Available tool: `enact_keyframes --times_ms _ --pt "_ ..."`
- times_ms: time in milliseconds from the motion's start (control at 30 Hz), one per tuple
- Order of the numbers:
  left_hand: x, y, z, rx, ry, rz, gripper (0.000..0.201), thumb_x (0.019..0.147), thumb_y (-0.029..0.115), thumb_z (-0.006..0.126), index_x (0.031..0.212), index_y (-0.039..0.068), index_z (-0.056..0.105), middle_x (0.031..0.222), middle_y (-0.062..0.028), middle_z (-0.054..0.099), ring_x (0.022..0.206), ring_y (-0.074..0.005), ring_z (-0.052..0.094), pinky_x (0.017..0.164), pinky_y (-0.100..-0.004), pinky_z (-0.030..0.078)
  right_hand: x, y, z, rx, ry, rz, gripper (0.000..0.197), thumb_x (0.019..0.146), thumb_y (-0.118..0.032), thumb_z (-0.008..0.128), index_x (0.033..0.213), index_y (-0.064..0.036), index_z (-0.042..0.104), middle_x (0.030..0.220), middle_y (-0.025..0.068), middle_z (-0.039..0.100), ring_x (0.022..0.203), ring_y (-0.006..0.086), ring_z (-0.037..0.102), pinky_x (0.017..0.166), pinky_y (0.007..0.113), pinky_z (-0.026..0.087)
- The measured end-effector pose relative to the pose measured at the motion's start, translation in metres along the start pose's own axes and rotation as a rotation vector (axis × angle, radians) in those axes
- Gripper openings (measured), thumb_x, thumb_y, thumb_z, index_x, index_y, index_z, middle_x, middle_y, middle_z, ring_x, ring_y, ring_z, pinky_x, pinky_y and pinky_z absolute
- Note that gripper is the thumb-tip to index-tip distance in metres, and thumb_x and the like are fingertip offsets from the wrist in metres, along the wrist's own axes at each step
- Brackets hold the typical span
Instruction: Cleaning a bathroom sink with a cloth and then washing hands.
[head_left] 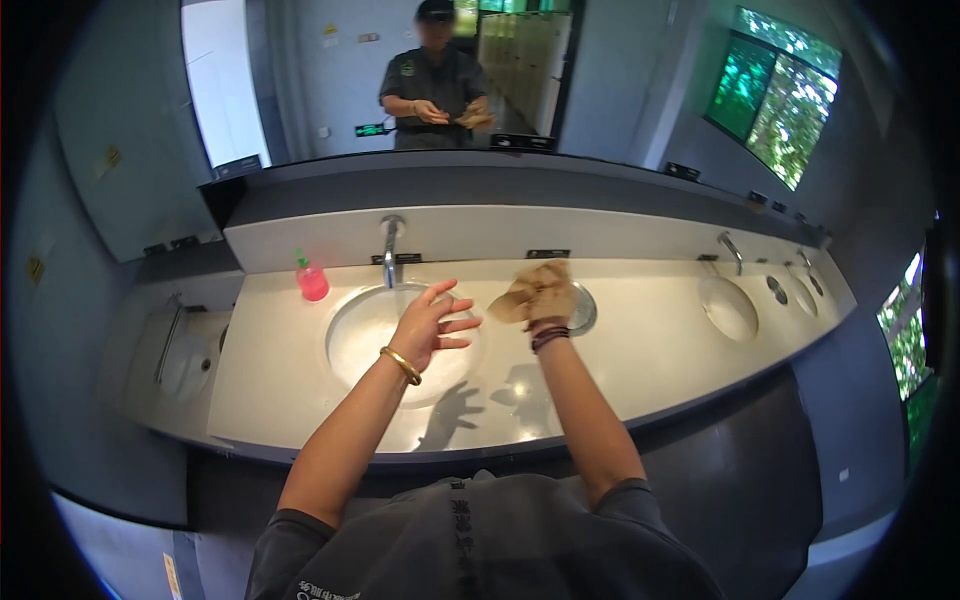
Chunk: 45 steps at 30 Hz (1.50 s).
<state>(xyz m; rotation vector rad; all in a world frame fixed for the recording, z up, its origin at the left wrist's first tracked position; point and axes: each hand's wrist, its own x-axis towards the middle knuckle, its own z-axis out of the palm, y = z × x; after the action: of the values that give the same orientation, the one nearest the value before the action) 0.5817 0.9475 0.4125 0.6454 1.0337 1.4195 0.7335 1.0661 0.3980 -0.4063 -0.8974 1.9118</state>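
Observation:
Over the round white sink (345, 350), my left hand (432, 325) is held up with its fingers spread and nothing in them. A gold bangle (402, 365) circles that wrist. My right hand (547, 318) is above the counter just right of the sink, closed on a crumpled brown cloth (515, 304). The cloth hides most of its fingers, and one loose end hangs toward the left. A dark band (549, 338) is around the right wrist. Behind the cloth, a round metal-rimmed opening (583, 308) in the counter is partly covered.
A chrome faucet (390, 250) projects from the backsplash over the sink. Left of it stands a pink soap bottle (312, 281) with a green top. Another sink (728, 308) and faucet (732, 253) lie farther right. A wide mirror (620, 80) spans the wall above the pale counter (640, 370).

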Motion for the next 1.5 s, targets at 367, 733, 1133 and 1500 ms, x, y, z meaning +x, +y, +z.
enact_keyframes --times_ms 367,733,1133,1500 --pt "0.055 -0.007 -0.01 1.566 0.299 0.246 0.032 0.078 0.028 0.054 0.104 0.009 0.051 0.102 -0.0142 0.057 0.094 -0.0305 0.055 0.08 -0.0434 0.043 -0.046 0.08 0.121 -1.228 -0.922 -1.008 0.018 0.07 -0.025 0.063 0.079 -0.0093 0.06 0.071 0.0048 0.057 0.063 0.0214 0.055 0.059 0.033 0.044" --pt "0.102 0.002 -0.062 1.276 0.321 0.045 0.03 0.074 0.023 0.051 0.096 0.005 0.062 0.097 -0.0194 0.059 0.093 -0.0299 0.057 0.081 -0.0355 0.045 -0.113 0.088 0.192 -0.845 -1.238 -0.912 0.016 0.07 -0.021 0.059 0.076 -0.0065 0.056 0.081 0.0043 0.056 0.071 0.02 0.055 0.062 0.031 0.044" --pt "0.057 0.032 -0.042 1.538 0.473 -0.149 0.025 0.079 0.015 0.047 0.099 0.008 0.061 0.102 -0.0127 0.06 0.095 -0.0259 0.057 0.079 -0.0373 0.045 -0.048 0.102 0.146 -1.06 -0.901 -0.951 0.018 0.066 -0.012 0.062 0.082 -0.0061 0.059 0.088 0.0096 0.058 0.082 0.026 0.055 0.075 0.038 0.042" --pt "0.042 0.007 -0.043 0.962 0.138 -0.344 0.033 0.086 0.035 0.041 0.107 0.012 0.051 0.1 -0.0066 0.056 0.096 -0.0211 0.053 0.085 -0.0428 0.039 -0.017 0.068 0.123 -1.206 -0.858 -0.875 0.011 0.076 -0.017 0.056 0.073 -0.0071 0.061 0.074 0.0078 0.059 0.072 0.0261 0.057 0.068 0.034 0.045"
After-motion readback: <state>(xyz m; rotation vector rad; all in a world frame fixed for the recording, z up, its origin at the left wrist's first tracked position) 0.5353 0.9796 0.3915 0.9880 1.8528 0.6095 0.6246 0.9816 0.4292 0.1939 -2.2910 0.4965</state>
